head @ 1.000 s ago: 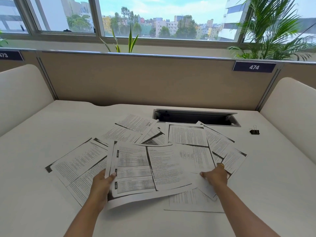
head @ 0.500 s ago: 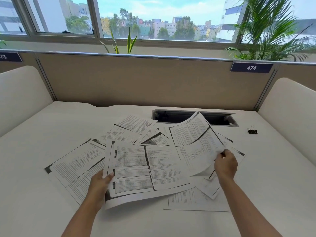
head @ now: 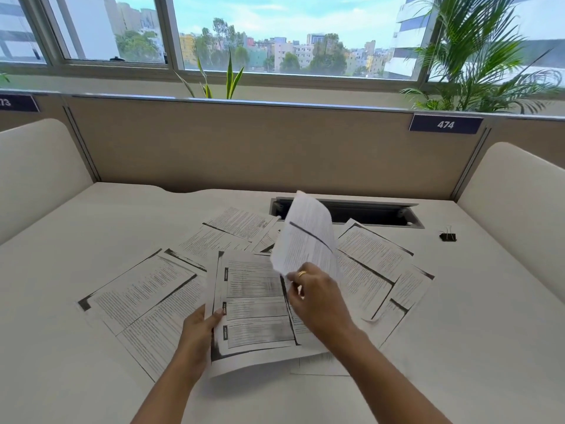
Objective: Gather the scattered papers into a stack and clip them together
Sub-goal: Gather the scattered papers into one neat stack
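Several printed paper sheets lie scattered across the white desk [head: 458, 347]. My left hand [head: 200, 330] grips the left edge of a small stack of sheets [head: 255, 313], lifted slightly off the desk. My right hand [head: 316, 296] pinches one curled sheet [head: 307, 237] by its lower edge and holds it upright above the stack. Loose sheets lie to the left [head: 143, 296], at the back [head: 241, 223] and to the right [head: 374, 258]. A black binder clip [head: 448, 236] sits apart on the desk at the far right.
A recessed cable slot [head: 376, 213] opens in the desk behind the papers. A tan partition [head: 275, 148] closes the back, with cream side screens left [head: 36, 169] and right [head: 516, 194]. Plants stand on the sill.
My right hand picked a sheet off the right-hand pile, lifted it and carried it left over the stack that my left hand holds. The left hand stayed in place.
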A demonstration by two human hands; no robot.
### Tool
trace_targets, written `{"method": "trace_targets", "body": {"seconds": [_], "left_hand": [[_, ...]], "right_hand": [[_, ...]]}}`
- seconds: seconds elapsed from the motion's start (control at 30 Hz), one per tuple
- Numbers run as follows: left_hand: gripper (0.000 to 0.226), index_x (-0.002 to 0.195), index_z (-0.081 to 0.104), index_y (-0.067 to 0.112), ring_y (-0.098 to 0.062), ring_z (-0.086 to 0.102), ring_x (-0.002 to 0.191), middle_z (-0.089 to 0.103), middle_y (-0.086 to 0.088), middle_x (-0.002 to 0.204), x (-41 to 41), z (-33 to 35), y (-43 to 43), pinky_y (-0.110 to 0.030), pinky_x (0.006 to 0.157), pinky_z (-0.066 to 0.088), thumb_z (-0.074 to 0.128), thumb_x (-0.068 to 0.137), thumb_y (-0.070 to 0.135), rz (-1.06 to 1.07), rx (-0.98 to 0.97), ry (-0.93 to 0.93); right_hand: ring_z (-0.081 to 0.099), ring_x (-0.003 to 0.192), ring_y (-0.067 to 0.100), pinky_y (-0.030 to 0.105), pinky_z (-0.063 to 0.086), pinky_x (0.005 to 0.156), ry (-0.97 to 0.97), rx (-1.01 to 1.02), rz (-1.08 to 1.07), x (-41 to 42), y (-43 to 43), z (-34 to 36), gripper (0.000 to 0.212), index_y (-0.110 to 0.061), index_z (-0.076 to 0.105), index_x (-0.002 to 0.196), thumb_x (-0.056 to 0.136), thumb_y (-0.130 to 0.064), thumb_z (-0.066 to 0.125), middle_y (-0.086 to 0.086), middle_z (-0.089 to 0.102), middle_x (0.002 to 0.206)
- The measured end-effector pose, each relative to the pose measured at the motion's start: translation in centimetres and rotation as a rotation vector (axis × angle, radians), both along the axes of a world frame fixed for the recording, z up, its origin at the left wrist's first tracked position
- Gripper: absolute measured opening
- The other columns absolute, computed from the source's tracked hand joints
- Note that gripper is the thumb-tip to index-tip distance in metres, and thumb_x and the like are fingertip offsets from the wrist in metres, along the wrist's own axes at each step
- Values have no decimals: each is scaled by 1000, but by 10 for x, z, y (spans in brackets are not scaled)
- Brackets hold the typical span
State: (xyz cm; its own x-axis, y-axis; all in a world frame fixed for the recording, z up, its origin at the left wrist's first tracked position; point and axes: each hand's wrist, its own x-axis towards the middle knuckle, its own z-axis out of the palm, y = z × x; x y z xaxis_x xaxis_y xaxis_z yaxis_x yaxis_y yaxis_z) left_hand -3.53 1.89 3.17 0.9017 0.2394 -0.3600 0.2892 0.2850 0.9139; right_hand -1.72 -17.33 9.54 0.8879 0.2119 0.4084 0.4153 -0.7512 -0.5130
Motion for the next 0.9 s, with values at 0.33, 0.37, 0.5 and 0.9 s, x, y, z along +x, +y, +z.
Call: {"method": "trace_targets", "body": {"seconds": [0.33,0.37,0.5,0.9], "left_hand": [[18,99,64,12,-32,68,80,71,-15,90,-6,-5,-15,-38,62,59,47,94,9,-50,14,-12],[18,100,64,12,-33,69,80,72,-16,90,-7,-6,-16,-40,65,59,48,94,11,-56,16,-9],[17,95,65,11,-30,70,70,74,-13,78,-8,-9,-20,-38,60,59,48,94,12,-74,2,10],[21,95,63,8,-23,72,61,75,-8,71,-6,-19,-7,-34,52,59,43,96,10,-81,-31,87]], "right_hand": [[56,91,15,24,46,81,231,-97,80,-18,41,-43,33,-14,63,118,90,-21,49,3,62,105],[56,90,12,23,48,80,256,-54,45,-17,42,-46,32,-16,64,117,88,-22,51,1,64,104],[64,85,11,25,54,81,483,327,-95,-15,42,-45,23,-14,71,104,85,-20,58,1,71,98],[57,79,12,25,50,69,514,840,166,-4,22,49,17,-20,54,88,96,-14,40,-2,60,88]]}}
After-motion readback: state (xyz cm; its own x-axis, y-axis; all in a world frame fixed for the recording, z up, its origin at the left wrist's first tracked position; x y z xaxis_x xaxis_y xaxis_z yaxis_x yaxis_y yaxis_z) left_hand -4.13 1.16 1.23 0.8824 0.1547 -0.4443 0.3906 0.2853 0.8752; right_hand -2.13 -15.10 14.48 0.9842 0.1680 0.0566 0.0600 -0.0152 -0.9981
